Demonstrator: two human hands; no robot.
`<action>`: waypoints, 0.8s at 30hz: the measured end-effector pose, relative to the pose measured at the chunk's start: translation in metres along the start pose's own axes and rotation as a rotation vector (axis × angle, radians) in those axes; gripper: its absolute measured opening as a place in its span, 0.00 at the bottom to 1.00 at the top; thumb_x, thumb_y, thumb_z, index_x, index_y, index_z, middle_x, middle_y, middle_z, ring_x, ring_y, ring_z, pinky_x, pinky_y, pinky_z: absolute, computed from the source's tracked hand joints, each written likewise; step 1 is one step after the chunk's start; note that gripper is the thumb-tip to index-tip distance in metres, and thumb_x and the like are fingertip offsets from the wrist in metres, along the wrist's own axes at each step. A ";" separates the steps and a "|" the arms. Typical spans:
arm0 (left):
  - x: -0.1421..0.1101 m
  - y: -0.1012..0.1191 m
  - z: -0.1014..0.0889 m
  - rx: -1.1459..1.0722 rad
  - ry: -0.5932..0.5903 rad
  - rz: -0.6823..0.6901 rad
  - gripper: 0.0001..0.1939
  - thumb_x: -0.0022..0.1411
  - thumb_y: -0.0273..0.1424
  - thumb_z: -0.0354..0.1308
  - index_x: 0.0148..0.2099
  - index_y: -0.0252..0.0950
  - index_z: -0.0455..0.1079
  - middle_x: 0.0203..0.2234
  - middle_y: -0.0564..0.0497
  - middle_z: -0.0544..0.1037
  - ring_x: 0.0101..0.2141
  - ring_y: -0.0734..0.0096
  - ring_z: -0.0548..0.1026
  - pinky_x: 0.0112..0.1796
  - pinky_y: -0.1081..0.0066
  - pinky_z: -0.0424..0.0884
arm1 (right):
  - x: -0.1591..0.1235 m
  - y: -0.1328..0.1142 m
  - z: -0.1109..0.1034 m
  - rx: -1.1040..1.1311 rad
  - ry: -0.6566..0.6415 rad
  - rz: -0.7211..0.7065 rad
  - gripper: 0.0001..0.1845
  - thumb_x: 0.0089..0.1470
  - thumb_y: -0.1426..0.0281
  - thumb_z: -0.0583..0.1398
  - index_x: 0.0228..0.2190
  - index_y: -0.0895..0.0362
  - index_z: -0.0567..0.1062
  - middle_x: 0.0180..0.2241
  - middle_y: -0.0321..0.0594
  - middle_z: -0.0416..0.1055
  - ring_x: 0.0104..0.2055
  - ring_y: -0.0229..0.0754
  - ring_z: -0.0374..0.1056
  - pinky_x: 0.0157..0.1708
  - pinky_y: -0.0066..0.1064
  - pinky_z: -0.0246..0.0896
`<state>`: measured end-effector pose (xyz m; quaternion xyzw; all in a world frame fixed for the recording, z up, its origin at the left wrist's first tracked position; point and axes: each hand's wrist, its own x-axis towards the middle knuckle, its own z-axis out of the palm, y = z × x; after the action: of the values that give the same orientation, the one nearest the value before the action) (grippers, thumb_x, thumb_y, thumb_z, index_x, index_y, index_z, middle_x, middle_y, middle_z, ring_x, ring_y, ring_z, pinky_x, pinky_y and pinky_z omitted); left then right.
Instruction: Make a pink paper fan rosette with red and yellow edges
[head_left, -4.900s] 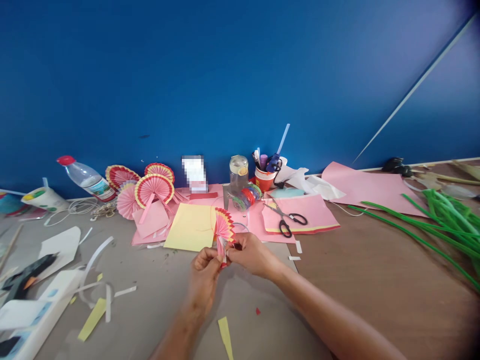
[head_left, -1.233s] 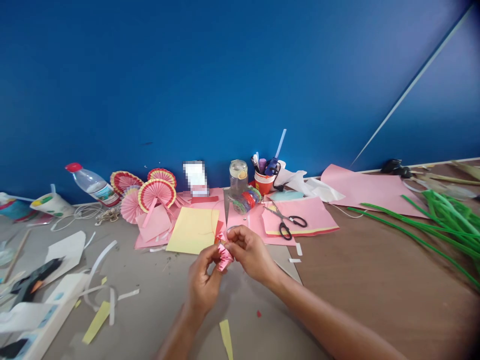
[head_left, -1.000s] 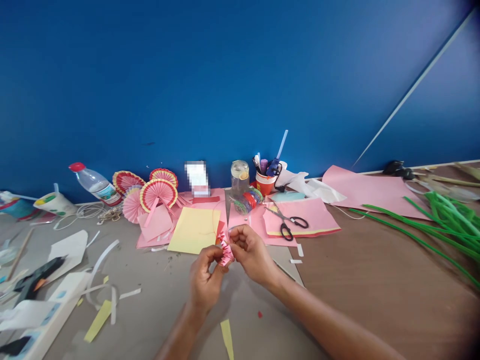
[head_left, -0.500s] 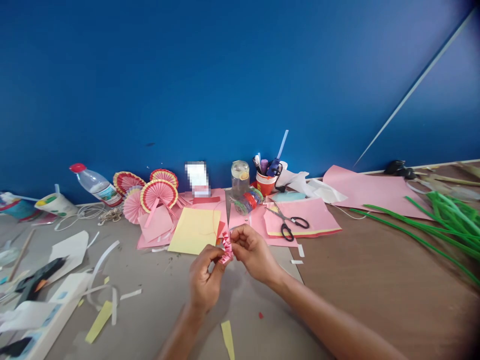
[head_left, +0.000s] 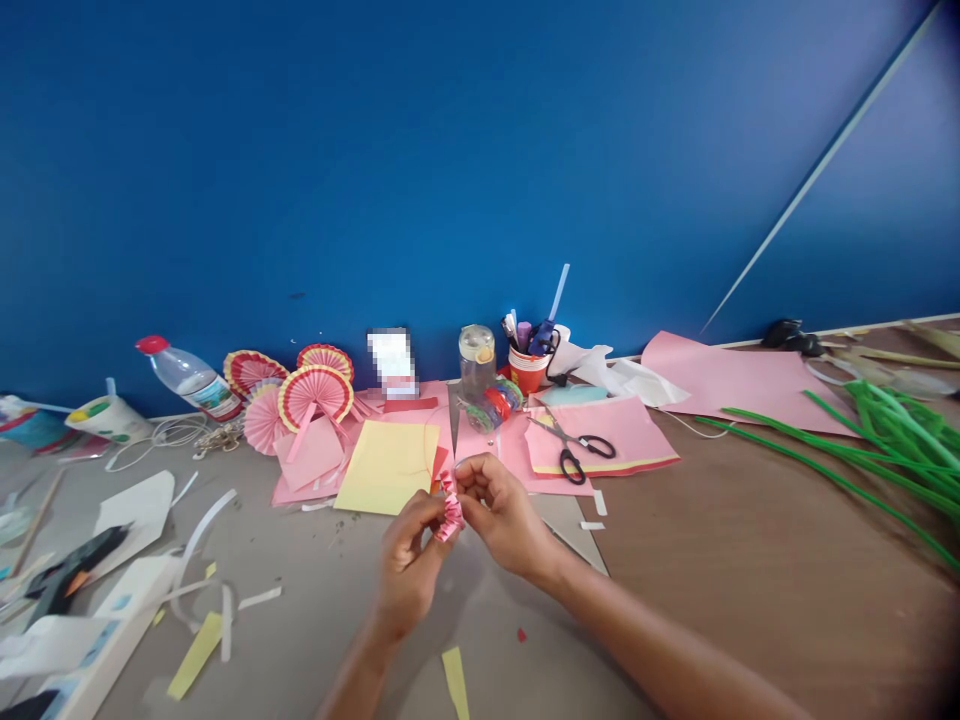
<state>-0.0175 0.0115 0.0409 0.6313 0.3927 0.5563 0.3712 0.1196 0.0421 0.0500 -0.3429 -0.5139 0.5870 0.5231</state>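
Between my two hands is a small pleated pink paper fan (head_left: 451,515), its zigzag folded edge facing up toward me. My left hand (head_left: 411,560) pinches it from the left with thumb and forefinger. My right hand (head_left: 501,515) grips its right side, thumb against curled fingers. Just beyond the hands lies a yellow paper sheet (head_left: 386,465), on top of pink paper. To the right, black-handled scissors (head_left: 574,442) rest on a folded pink sheet (head_left: 637,430). Several finished-looking pleated paper fans (head_left: 315,395) stand at the back left.
Along the blue wall stand a plastic bottle (head_left: 191,380), a clear jar (head_left: 478,360) and a red cup (head_left: 527,370) of pens. A glue gun (head_left: 71,570) and a power strip (head_left: 112,620) lie at left. Green stems (head_left: 900,440) spread at far right. Yellow offcuts (head_left: 454,680) lie in front.
About five seconds ago the fan was spread upright with its red and yellow edge showing. Now it is turned, with its pink zigzag folds facing me. Both hands keep hold of it.
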 end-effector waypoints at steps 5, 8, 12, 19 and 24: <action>0.003 0.004 0.001 -0.024 0.044 -0.115 0.05 0.57 0.34 0.61 0.35 0.38 0.74 0.24 0.54 0.69 0.24 0.76 0.66 0.25 0.75 0.63 | -0.003 0.002 -0.002 -0.131 -0.030 -0.080 0.08 0.49 0.76 0.56 0.34 0.54 0.66 0.27 0.33 0.65 0.27 0.34 0.62 0.27 0.27 0.58; 0.004 0.006 0.001 -0.017 0.064 -0.131 0.06 0.56 0.35 0.62 0.34 0.37 0.74 0.23 0.54 0.68 0.23 0.76 0.65 0.23 0.75 0.62 | -0.003 0.001 -0.002 -0.141 -0.028 -0.099 0.08 0.50 0.75 0.56 0.34 0.54 0.65 0.27 0.33 0.65 0.26 0.34 0.63 0.27 0.28 0.58; 0.005 0.007 -0.001 -0.002 0.041 -0.124 0.06 0.56 0.34 0.61 0.35 0.37 0.74 0.23 0.53 0.69 0.23 0.75 0.66 0.23 0.75 0.62 | -0.002 0.002 -0.001 -0.091 -0.008 -0.083 0.13 0.49 0.73 0.59 0.38 0.54 0.62 0.26 0.31 0.65 0.25 0.35 0.64 0.27 0.28 0.58; 0.005 0.010 -0.001 0.012 -0.012 -0.144 0.06 0.59 0.33 0.58 0.38 0.38 0.74 0.25 0.53 0.72 0.26 0.73 0.69 0.26 0.75 0.65 | 0.002 0.004 0.001 -0.069 0.081 0.036 0.11 0.50 0.68 0.59 0.36 0.56 0.65 0.21 0.29 0.63 0.21 0.33 0.59 0.23 0.27 0.53; 0.004 0.008 -0.001 -0.013 -0.030 -0.172 0.06 0.59 0.33 0.59 0.37 0.37 0.74 0.28 0.51 0.74 0.31 0.70 0.71 0.32 0.72 0.69 | 0.001 0.001 0.003 0.040 0.096 0.036 0.11 0.49 0.67 0.60 0.35 0.55 0.65 0.19 0.27 0.62 0.19 0.32 0.57 0.20 0.25 0.51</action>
<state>-0.0179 0.0115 0.0502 0.6011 0.4361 0.5155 0.4275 0.1164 0.0427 0.0503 -0.3694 -0.4703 0.5891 0.5434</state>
